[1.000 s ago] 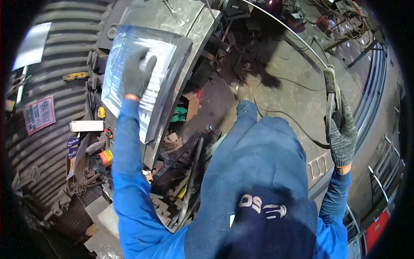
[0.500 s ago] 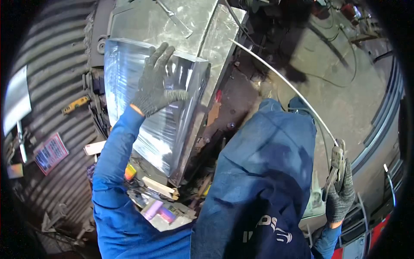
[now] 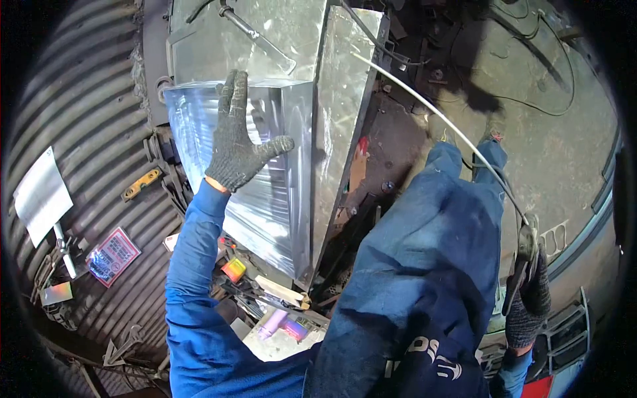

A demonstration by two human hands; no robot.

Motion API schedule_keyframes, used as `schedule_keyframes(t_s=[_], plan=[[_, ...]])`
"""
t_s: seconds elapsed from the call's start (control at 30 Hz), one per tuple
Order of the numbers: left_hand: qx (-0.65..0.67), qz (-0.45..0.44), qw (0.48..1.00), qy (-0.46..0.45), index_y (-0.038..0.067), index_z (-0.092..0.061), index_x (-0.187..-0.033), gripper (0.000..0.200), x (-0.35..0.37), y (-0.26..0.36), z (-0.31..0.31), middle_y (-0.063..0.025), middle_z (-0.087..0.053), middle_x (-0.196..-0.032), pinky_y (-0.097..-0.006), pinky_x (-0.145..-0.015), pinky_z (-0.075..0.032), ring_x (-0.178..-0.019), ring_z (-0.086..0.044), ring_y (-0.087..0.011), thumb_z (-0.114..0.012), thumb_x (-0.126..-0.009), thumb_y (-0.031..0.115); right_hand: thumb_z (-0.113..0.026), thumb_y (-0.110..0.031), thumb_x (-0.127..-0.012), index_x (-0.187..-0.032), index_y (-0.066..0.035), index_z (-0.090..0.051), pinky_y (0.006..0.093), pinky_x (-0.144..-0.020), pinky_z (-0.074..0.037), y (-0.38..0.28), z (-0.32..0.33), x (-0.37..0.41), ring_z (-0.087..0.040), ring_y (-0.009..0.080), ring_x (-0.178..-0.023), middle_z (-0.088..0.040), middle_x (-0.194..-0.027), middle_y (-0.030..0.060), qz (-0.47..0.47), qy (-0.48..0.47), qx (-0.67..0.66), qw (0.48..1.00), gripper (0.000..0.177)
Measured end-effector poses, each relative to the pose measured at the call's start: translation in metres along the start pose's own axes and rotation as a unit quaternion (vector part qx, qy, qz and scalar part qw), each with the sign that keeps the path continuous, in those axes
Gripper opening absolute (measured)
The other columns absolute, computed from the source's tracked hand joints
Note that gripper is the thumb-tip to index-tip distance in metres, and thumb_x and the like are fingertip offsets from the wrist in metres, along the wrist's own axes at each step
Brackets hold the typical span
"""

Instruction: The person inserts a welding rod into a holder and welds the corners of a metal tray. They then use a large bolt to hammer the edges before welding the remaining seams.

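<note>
My left hand (image 3: pixel 242 142), in a grey knit glove, lies over a shiny metal box (image 3: pixel 298 179) that looks wrapped in clear film. Its fingers stretch across the box's far edge and the thumb points right. My right hand (image 3: pixel 529 312), gloved too, is closed around an electrode holder (image 3: pixel 526 242) low on the right. A long pale welding electrode (image 3: pixel 441 116) is clamped in it, its far tip overlapping the right part of the metal table (image 3: pixel 338 119) in this view. The box rests on that table.
A chipping hammer (image 3: pixel 259 40) lies at the table's back. Left of it is a corrugated metal wall (image 3: pixel 86 119), with a yellow level (image 3: pixel 141 186) and a red-bordered sign (image 3: pixel 114 257). Pink and purple containers (image 3: pixel 273 325) stand below the box. A dark cable (image 3: pixel 371 36) crosses the table's far corner.
My view has shifted and turned slightly. My left hand stays on the box, its fingers now pointing straighter away from me. My right hand keeps the electrode holder; the rod's tip remains near the table.
</note>
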State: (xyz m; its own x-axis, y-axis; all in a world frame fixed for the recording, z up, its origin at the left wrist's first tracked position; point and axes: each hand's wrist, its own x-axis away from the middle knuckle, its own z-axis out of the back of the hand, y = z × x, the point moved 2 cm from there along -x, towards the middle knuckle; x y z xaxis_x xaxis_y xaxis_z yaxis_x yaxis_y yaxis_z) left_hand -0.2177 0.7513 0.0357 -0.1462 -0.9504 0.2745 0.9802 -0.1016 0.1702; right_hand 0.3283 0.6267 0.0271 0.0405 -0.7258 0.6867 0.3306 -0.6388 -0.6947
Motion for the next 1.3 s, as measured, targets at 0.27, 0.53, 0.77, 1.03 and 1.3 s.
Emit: schedule_keyframes(t_s=[0.27,0.53,0.77,1.03,1.3], plan=[[0.02,-0.007,1.0,0.01,0.005,-0.031,-0.154,0.128,-0.007,0.0,0.008,-0.0202,-0.034,-0.156,-0.0491,-0.12,-0.028,-0.147,-0.031,-0.0369,-0.086,-0.055,0.067,-0.07,-0.007,-0.088,-0.152,0.001,-0.039,0.036,-0.111,-0.039,-0.012,-0.021,-0.001,-0.052,0.0248,-0.133,-0.049,-0.151,0.0173,-0.021,-0.035,0.011,0.999,0.072],[0.016,-0.006,1.0,0.011,0.005,-0.037,-0.149,0.123,-0.012,-0.001,0.009,-0.0202,-0.037,-0.154,-0.0487,-0.121,-0.028,-0.145,-0.034,-0.0366,-0.087,-0.054,0.067,-0.076,-0.011,-0.084,-0.151,0.0,-0.042,0.0344,-0.104,-0.045,-0.024,-0.034,-0.009,-0.059,0.0224,-0.123,-0.058,-0.141,0.0173,-0.007,-0.108,0.062,0.992,0.075],[0.034,-0.019,0.999,0.001,0.005,-0.036,-0.15,0.125,-0.011,-0.003,0.01,-0.0201,-0.035,-0.155,-0.0495,-0.121,-0.026,-0.146,-0.031,-0.037,-0.086,-0.054,0.068,-0.065,0.0,-0.09,-0.149,0.0,-0.046,0.0308,-0.1,-0.046,-0.04,-0.041,-0.016,-0.06,0.0195,-0.119,-0.058,-0.141,0.0153,0.0,-0.099,0.07,0.993,0.062],[0.012,-0.01,1.0,0.006,0.007,-0.05,-0.142,0.11,-0.013,0.004,0.011,-0.0201,-0.041,-0.151,-0.0492,-0.12,-0.029,-0.144,-0.035,-0.0357,-0.087,-0.056,0.063,-0.071,-0.01,-0.087,-0.149,0.003,-0.043,0.0361,-0.105,-0.046,-0.017,-0.044,-0.011,-0.059,0.0244,-0.125,-0.055,-0.144,0.0197,-0.043,-0.105,0.06,0.992,0.07],[0.03,-0.014,0.999,0.017,0.008,-0.051,-0.14,0.108,-0.016,0.0,0.009,-0.0193,-0.045,-0.148,-0.0484,-0.118,-0.032,-0.141,-0.04,-0.0359,-0.088,-0.054,0.063,-0.067,0.0,-0.089,-0.147,-0.001,-0.048,0.0314,-0.098,-0.046,-0.022,-0.051,-0.006,-0.061,0.0199,-0.115,-0.063,-0.132,0.0133,-0.013,-0.073,0.042,0.996,0.061]])
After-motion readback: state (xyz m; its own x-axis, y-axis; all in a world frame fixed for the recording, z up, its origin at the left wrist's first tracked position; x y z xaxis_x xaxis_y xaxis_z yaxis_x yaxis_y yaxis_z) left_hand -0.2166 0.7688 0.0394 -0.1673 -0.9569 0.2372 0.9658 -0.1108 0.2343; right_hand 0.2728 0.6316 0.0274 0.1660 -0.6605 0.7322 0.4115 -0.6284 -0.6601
